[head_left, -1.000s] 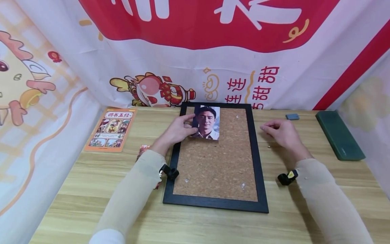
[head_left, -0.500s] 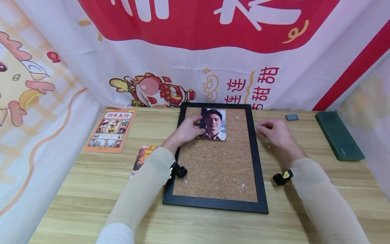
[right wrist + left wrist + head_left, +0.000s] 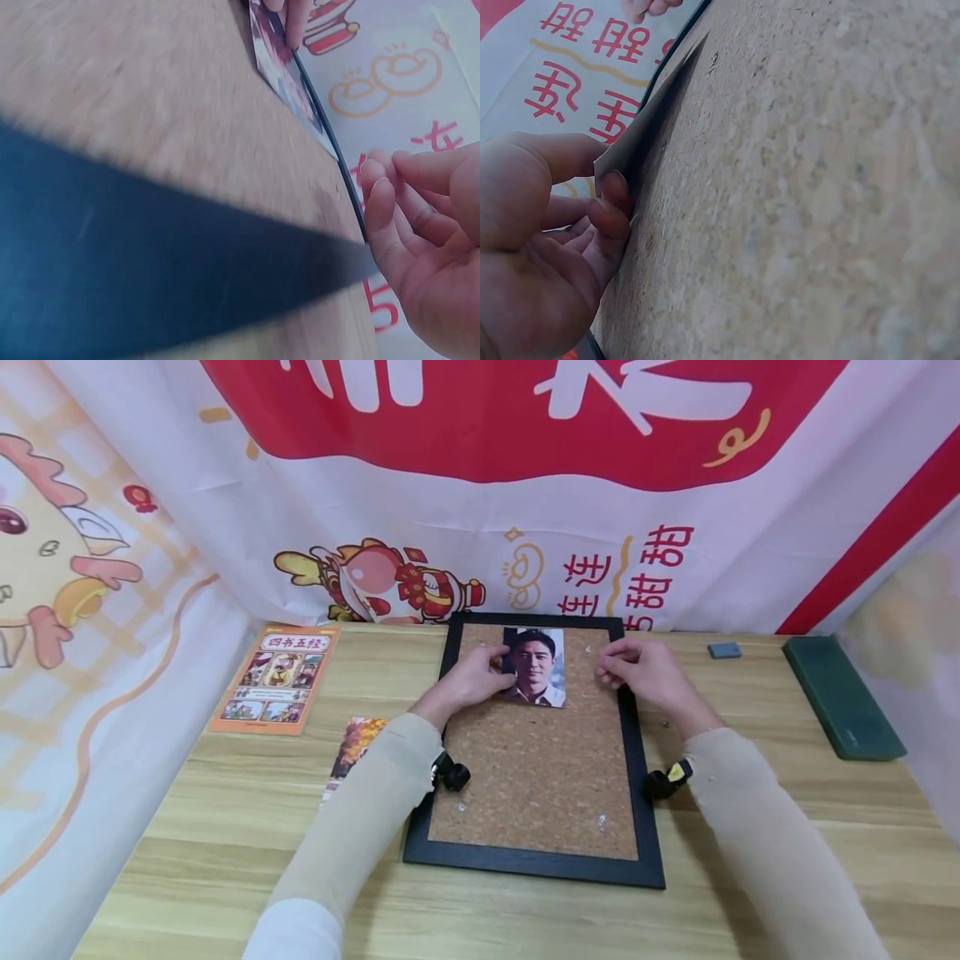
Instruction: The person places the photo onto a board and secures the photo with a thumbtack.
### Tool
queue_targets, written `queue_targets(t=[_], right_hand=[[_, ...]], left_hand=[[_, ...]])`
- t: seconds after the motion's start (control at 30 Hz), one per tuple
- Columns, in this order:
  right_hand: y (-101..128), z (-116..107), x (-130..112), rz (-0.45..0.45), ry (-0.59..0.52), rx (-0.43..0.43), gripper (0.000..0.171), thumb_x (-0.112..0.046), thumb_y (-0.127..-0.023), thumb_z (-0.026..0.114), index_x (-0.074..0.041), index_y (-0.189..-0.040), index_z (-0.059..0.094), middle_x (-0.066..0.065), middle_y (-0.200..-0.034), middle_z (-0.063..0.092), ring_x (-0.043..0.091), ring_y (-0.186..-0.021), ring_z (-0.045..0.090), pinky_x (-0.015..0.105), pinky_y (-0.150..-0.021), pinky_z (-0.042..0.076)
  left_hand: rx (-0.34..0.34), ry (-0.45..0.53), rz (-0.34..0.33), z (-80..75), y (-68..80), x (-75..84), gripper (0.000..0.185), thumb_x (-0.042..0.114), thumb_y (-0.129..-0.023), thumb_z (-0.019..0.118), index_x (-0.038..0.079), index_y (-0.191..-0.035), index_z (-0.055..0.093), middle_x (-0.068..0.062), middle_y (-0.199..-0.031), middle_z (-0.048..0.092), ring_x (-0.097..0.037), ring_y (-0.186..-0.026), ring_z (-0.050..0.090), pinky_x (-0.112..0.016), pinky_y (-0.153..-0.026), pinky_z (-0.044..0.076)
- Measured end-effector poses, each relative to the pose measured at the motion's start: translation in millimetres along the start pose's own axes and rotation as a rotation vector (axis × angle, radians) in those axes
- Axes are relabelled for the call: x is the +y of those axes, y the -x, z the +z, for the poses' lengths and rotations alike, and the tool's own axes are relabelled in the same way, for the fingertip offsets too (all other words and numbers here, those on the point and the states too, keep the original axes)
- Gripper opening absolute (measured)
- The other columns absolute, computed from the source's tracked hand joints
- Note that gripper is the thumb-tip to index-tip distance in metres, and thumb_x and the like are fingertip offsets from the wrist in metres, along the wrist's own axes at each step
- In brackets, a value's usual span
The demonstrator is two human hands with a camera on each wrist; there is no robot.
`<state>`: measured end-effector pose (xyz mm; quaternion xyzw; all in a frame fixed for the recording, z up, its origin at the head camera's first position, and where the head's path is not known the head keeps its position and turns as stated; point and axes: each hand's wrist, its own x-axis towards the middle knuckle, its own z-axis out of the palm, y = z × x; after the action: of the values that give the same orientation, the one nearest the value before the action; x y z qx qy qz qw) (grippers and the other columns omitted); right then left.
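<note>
Evidently, the left hand pinches a portrait photo over cork

Legible on the orange booklet at the far left of the bench is 四书五经. Behind, the cloth backdrop carries red characters turned sideways, 连连 and 甜甜; its large white ones are cut off above.

At far right lies a dark green case, its contents not visible and its marking too small to read. A small blue block sits just left of it. Beneath the left sleeve, a colourful picture is partly hidden.

The photo is at the far end of the black-framed cork board. The left fingers grasp its left edge, which stands slightly off the cork. The right hand, right of the photo, has its fingers curled, tips together; whether they hold anything small, I cannot tell.
</note>
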<state>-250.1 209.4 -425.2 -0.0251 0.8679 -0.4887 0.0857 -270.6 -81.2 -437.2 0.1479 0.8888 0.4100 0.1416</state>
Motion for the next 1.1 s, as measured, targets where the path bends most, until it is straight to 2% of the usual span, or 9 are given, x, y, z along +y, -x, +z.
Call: queue_targets(t=[0.13, 0.2, 0.37, 0.6, 0.9, 1.1], right_hand=[[-13.0, 10.5, -10.4, 0.010, 0.006, -0.018, 0.023, -0.020, -0.095, 0.059, -0.004, -0.110, 0.065, 0.015, -0.094, 0.070, 0.024, -0.078, 0.066, 0.036, -0.068, 0.056], [-19.3, 15.9, -14.8, 0.022, -0.026, -0.025, 0.022, -0.019, -0.095, 0.060, -0.003, -0.110, 0.064, 0.016, -0.094, 0.070, 0.024, -0.078, 0.067, 0.037, -0.068, 0.056], [-32.7, 27.6, -22.8, 0.057, -0.171, -0.039, 0.022, -0.011, -0.094, 0.059, 0.002, -0.111, 0.063, 0.021, -0.098, 0.068, 0.025, -0.082, 0.067, 0.037, -0.070, 0.056], [-51.1, 44.9, -27.7, 0.041, -0.287, -0.064, 0.024, -0.004, -0.093, 0.057, 0.011, -0.113, 0.059, 0.028, -0.097, 0.067, 0.026, -0.079, 0.068, 0.037, -0.070, 0.057], [-69.4, 63.9, -39.2, 0.090, -0.219, -0.087, 0.024, -0.009, -0.097, 0.054, 0.004, -0.115, 0.060, 0.022, -0.097, 0.068, 0.027, -0.082, 0.068, 0.039, -0.074, 0.056], [-81.9, 69.1, -44.3, 0.114, -0.169, -0.073, 0.021, -0.009, -0.097, 0.053, 0.003, -0.112, 0.062, 0.020, -0.094, 0.069, 0.023, -0.077, 0.069, 0.037, -0.071, 0.057]], left_hand=[[-0.002, 0.011, 0.000, 0.1, 0.0, -0.4, 0.060, 0.020, -0.088, 0.067, 0.001, -0.140, 0.044, -0.009, -0.105, 0.061, -0.015, -0.079, 0.060, -0.026, -0.069, 0.049], [-0.004, 0.014, -0.004, 0.3, 0.5, -0.5, 0.060, 0.020, -0.088, 0.067, 0.001, -0.140, 0.044, -0.009, -0.106, 0.061, -0.015, -0.081, 0.060, -0.027, -0.070, 0.049], [-0.004, 0.002, -0.002, 1.6, 1.6, -1.5, 0.061, 0.021, -0.087, 0.066, 0.002, -0.140, 0.044, -0.008, -0.107, 0.061, -0.015, -0.082, 0.060, -0.026, -0.071, 0.049], [0.008, -0.007, 0.001, 0.7, 3.2, -1.1, 0.060, 0.022, -0.087, 0.067, 0.002, -0.139, 0.045, -0.009, -0.106, 0.061, -0.016, -0.082, 0.059, -0.027, -0.071, 0.048], [0.024, -0.028, 0.002, -0.1, 3.7, -1.6, 0.059, 0.020, -0.087, 0.067, 0.000, -0.138, 0.046, -0.008, -0.100, 0.063, -0.016, -0.082, 0.059, -0.026, -0.073, 0.048], [0.030, -0.032, 0.021, 0.4, 2.6, -0.8, 0.059, 0.020, -0.086, 0.067, 0.000, -0.138, 0.047, -0.008, -0.099, 0.063, -0.016, -0.084, 0.057, -0.025, -0.074, 0.046]])
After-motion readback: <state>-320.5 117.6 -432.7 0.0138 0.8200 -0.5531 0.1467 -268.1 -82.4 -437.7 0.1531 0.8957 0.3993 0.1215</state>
